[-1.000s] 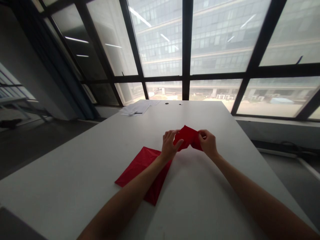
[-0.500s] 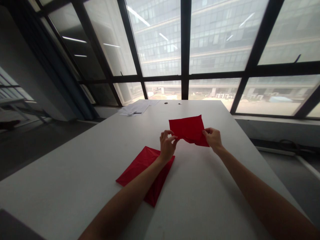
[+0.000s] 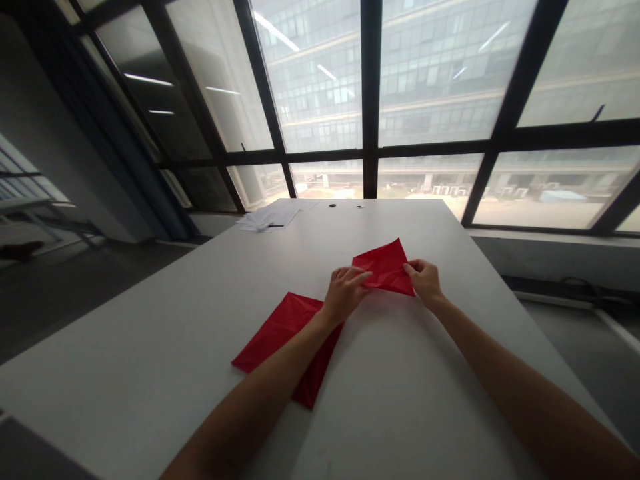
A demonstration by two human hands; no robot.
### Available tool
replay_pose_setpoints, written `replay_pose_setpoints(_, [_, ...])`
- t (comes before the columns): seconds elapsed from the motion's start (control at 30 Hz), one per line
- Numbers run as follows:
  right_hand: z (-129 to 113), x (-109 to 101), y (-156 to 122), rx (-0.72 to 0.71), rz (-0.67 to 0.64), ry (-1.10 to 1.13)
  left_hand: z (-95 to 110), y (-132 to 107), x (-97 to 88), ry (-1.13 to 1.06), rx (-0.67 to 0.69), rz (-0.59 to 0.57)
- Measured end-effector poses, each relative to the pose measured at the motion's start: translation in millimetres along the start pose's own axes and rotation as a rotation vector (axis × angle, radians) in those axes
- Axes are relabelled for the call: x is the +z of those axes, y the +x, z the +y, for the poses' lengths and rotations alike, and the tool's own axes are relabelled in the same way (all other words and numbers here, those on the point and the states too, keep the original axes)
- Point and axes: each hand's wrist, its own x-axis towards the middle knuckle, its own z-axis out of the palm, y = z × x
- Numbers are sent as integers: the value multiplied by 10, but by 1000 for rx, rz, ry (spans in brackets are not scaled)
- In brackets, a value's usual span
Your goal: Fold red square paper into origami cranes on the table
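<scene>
A small red sheet of paper [image 3: 386, 265] lies on the white table [image 3: 400, 400], folded into a flat angular shape. My left hand [image 3: 344, 293] rests on its near left corner with the fingers stretched flat over it. My right hand [image 3: 426, 280] pinches its near right corner with closed fingers. A second, larger red sheet [image 3: 280, 333] lies flat on the table under my left forearm, nearer to me and to the left.
A stack of white papers with a dark pen [image 3: 273, 217] lies at the table's far left corner. Two small dark round objects [image 3: 345, 206] sit near the far edge. Large black-framed windows [image 3: 367, 100] stand behind the table.
The small red sheet went from bunched between both hands, to held up and spread, to pressed down flat on the table. My left hand opened and laid its fingers on it.
</scene>
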Motion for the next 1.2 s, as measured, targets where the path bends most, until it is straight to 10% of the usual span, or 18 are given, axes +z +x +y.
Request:
replay_pose_setpoints(0.3, [-10,-89,83,55,72,35,16,-54,93,-216,94,-263])
replay_pose_setpoints(0.47, [-475,-472,143,-168,90,-85,-73,-27,189,-735,-397,66])
replay_pose_setpoints(0.63, [-792,-639,-338,-738,-444,-494,-510,5,127,-807,-679,278])
replay_pose_setpoints(0.87, [-616,-662,-1376,-874,-923,-664,-894,89,-377,-662,-743,341])
replay_pose_setpoints(1.2, [-768,-684,-1730,-607,-878,-607,591,-118,173,-378,-252,-242])
